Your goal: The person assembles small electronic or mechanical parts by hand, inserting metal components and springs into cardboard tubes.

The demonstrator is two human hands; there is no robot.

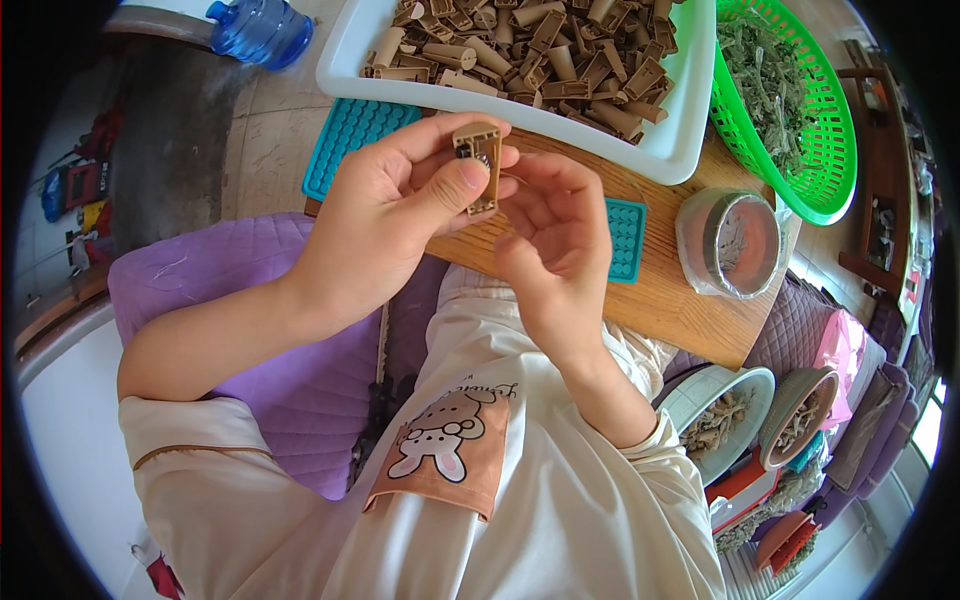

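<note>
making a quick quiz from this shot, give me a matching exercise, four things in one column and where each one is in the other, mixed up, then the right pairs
Things
1. small tan plastic block
2. white tray of tan pieces
3. green basket of dried herbs
4. blue water bottle

Places
A. on the floor, top left corner
B. at the right end of the wooden board
C. pinched in the left hand, with the right hand touching it
D. on the wooden board, just beyond the hands

Pairs: 1-C, 2-D, 3-B, 4-A
</note>
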